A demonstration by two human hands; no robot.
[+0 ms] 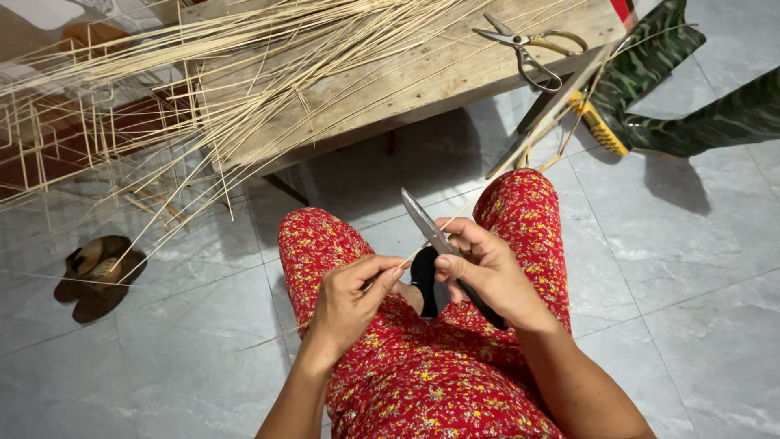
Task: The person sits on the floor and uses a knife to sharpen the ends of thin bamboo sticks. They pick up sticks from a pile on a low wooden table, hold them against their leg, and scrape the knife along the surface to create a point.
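I sit with my knees in red flowered cloth (422,382). My right hand (487,272) grips a knife (426,226) with a grey blade pointing up and left and a dark handle below the palm. My left hand (351,294) pinches a thin pale bamboo strip (410,258) just left of the blade. The strip runs from my left fingers up and right across the blade edge toward my right knee. Both hands nearly touch over my lap.
A low wooden table (422,85) ahead carries a pile of thin bamboo strips (268,57) and scissors (524,45). A bamboo frame lattice (57,122) stands at the left. Brown sandals (97,276) lie on the grey tile floor. Green patterned boots (674,89) lie at the upper right.
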